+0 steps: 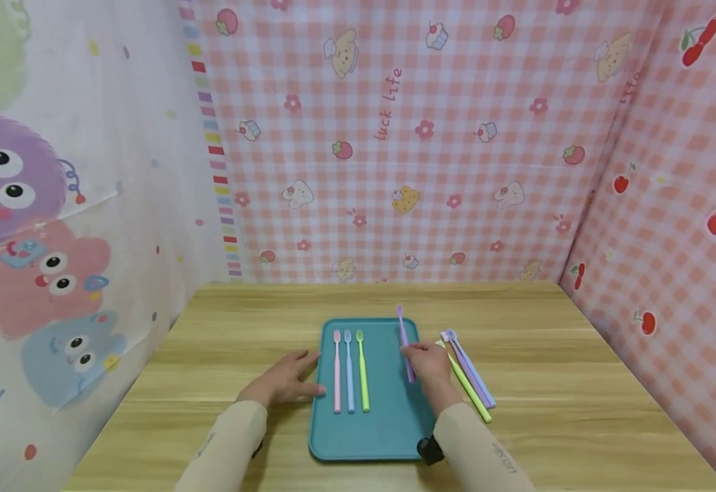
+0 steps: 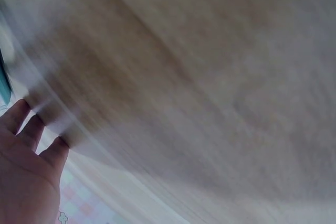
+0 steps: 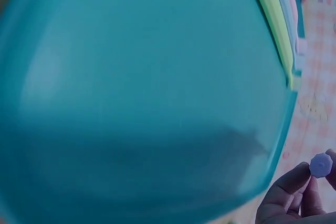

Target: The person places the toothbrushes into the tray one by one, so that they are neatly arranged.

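Observation:
A purple toothbrush (image 1: 404,335) is pinched between the thumb and fingers of my right hand (image 1: 430,369), over the right side of a teal tray (image 1: 389,437). The right wrist view shows the butt of its handle (image 3: 321,165) end-on. Side by side on the tray's left half lie a pink toothbrush (image 1: 337,376), a blue toothbrush (image 1: 350,376) and a yellow-green toothbrush (image 1: 363,376), heads away from me. My left hand (image 1: 284,379) rests at the tray's left edge with fingers spread, holding nothing; the left wrist view catches its fingers (image 2: 32,129) too.
Right of the tray, on the wooden table (image 1: 555,383), more toothbrushes lie in a loose bunch: a yellow-green one (image 1: 471,391) and purple-blue ones (image 1: 477,376), partly behind my right hand. A pink checked cloth (image 1: 395,171) hangs behind the table, with printed cloths on both sides.

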`<state>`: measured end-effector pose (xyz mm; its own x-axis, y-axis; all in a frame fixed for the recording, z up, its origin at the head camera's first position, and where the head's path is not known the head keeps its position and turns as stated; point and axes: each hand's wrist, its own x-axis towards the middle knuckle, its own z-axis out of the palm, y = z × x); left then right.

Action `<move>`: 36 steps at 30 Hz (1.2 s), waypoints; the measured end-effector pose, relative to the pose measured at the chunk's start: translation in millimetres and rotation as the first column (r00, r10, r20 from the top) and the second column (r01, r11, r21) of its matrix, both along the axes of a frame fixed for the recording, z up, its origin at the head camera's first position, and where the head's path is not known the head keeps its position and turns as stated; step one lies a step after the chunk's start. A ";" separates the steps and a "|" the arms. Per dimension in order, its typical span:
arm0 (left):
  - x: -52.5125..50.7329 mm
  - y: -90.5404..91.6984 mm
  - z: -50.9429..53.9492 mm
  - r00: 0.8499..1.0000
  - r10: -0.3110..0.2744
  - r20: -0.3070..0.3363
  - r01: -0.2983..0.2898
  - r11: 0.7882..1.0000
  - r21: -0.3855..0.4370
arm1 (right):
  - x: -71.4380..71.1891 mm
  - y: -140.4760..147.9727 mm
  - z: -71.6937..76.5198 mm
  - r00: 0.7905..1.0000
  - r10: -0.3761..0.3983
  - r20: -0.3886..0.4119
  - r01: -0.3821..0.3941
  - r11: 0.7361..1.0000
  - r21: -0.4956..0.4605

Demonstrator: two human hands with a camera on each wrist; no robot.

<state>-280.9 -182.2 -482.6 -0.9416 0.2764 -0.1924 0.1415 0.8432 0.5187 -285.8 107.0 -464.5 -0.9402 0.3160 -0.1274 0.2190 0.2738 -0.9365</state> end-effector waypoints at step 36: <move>0.9 -0.7 2.4 1.000 -0.011 -0.023 0.012 1.000 0.021 | 23.6 -60.8 -12.8 0.995 0.071 0.075 -0.093 0.935 0.342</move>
<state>-279.9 -182.9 -480.2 -0.9423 0.2912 -0.1648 0.1632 0.8300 0.5333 -262.2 46.3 -477.3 -0.9586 0.2727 -0.0820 0.2355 0.5972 -0.7668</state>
